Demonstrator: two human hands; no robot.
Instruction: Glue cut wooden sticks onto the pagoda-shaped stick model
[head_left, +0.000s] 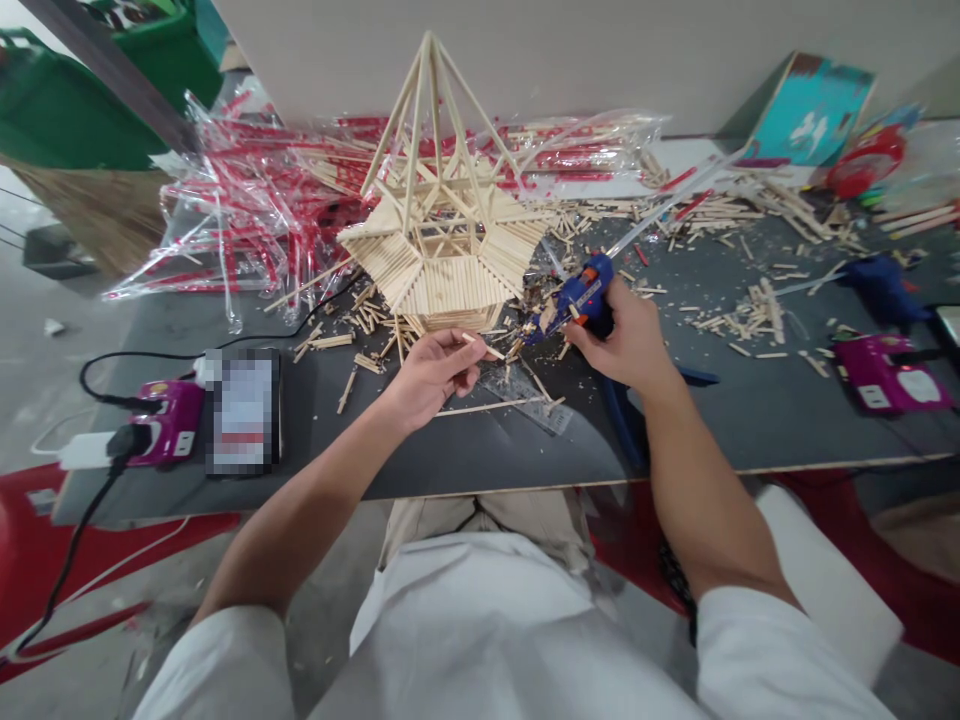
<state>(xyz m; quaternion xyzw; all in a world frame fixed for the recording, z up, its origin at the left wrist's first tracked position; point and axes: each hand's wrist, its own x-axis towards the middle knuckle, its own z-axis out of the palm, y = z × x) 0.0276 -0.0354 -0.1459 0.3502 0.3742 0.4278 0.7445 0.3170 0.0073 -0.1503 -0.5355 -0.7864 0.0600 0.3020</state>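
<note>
Between the thumb and fingers of my left hand (437, 376) is a short wooden stick (484, 347). My right hand (628, 340) grips a blue hot glue gun (589, 290), its nozzle pointing left and down toward the stick; a clear glue stick (637, 222) protrudes from its back. Just beyond my hands stands a structure of thin wooden sticks (450, 281), with slatted sloping panels and a pointed open frame on top. A clear ruler (536, 402) lies on the dark table below my hands, with a longer stick (487, 407) near it.
Red-and-clear plastic wrappers (255, 200) heap at the back left. Cut stick pieces (757, 315) litter the table (480, 465). A phone (244, 410) and purple power adapter (169, 420) with cords sit left. Another blue glue gun (885, 288) and purple adapter (889, 372) are right.
</note>
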